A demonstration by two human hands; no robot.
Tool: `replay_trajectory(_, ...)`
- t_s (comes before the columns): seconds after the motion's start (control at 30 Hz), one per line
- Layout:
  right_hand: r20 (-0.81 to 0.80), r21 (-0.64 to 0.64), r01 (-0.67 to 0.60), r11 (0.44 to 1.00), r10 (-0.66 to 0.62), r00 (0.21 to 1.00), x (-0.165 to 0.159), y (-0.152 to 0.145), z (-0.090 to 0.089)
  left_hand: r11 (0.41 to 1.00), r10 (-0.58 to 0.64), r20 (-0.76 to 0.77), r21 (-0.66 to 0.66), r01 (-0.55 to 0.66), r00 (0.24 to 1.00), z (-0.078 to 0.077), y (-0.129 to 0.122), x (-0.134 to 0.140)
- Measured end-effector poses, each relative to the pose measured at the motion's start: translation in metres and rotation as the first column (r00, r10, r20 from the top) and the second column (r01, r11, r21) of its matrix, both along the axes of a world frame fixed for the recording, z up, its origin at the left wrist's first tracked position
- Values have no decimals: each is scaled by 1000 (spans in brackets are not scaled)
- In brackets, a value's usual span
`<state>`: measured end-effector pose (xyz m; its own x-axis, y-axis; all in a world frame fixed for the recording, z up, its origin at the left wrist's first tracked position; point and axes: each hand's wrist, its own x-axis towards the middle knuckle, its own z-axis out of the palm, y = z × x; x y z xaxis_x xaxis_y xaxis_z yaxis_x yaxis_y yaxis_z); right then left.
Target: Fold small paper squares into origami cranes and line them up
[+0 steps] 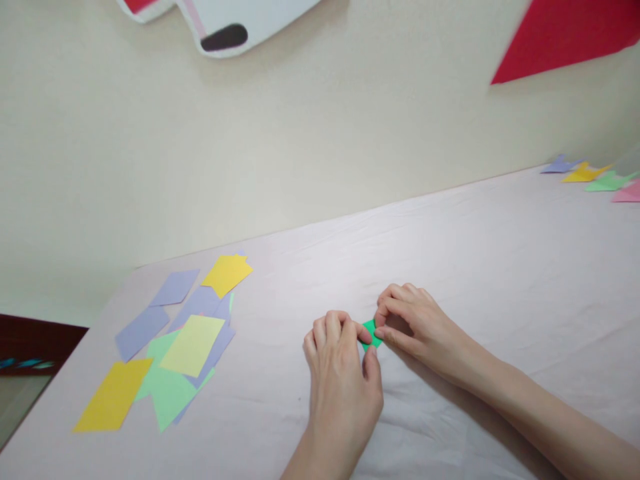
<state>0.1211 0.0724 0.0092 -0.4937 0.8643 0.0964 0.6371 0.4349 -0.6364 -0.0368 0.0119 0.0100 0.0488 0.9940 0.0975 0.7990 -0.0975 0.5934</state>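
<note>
A small piece of green paper [371, 327] lies on the cloth-covered surface between my two hands, partly hidden by fingers. My left hand [343, 367] is closed on its left side, the index fingertip over the paper and the thumb at its lower edge. At the right edge, my right hand [417, 327] pinches the same paper between thumb and curled fingers. Whether the paper is folded in layers is too small to tell.
Loose sheets in purple, mint green, yellow and pale yellow [193, 345] overlap at the left. Several folded paper figures, among them a yellow one [584, 173], stand at the far right. A wall [300, 133] with a red shape [570, 40] rises behind.
</note>
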Motion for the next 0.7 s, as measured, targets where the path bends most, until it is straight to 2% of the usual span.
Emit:
replay_trajectory(0.13,-21,29,4,1000,-4,1000,0,-1,-2,1000,-25,13,6,25,1000,1,1,-1)
replay_trajectory(0.33,-66,76,46,996,-41,997,-1,-4,-5,990,-134,80,64,129,988,0,3,-3)
replay_trajectory(0.7,-32,84,130,988,-128,991,-8,-13,-3,987,-163,114,34,160,980,0,5,-7)
